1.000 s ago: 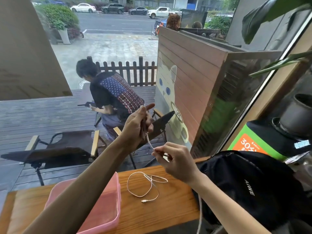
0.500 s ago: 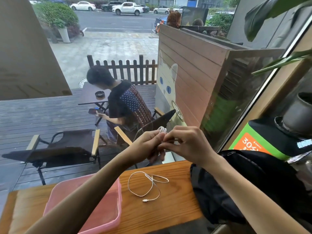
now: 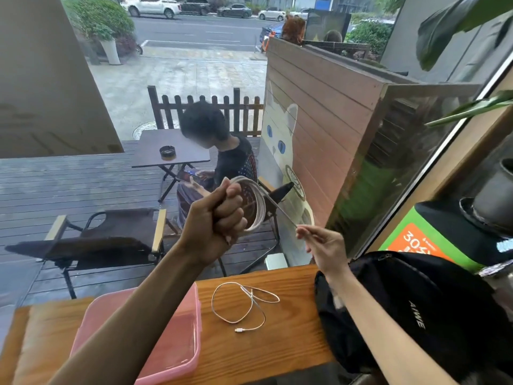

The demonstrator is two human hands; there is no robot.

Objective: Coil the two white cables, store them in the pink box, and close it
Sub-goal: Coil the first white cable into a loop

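My left hand (image 3: 219,220) is raised above the wooden counter (image 3: 291,337) and clenched around a white cable (image 3: 259,209) wound into several loops. A straight stretch of that cable runs down to the right into the pinched fingers of my right hand (image 3: 322,243). A second white cable (image 3: 244,304) lies loose on the counter below my hands, its plug toward me. The pink box (image 3: 177,354) stands open at the left of the counter, partly hidden by my left forearm. No lid is visible.
A black bag (image 3: 433,309) fills the right end of the counter, touching my right forearm. A window pane stands just beyond the counter; a person (image 3: 222,151), chairs and a small table are outside. A green and orange package (image 3: 433,240) sits at the right.
My hands, joined together before, have moved apart. The coil in my left hand is larger and raised, and my right hand has slid down and right along the cable.
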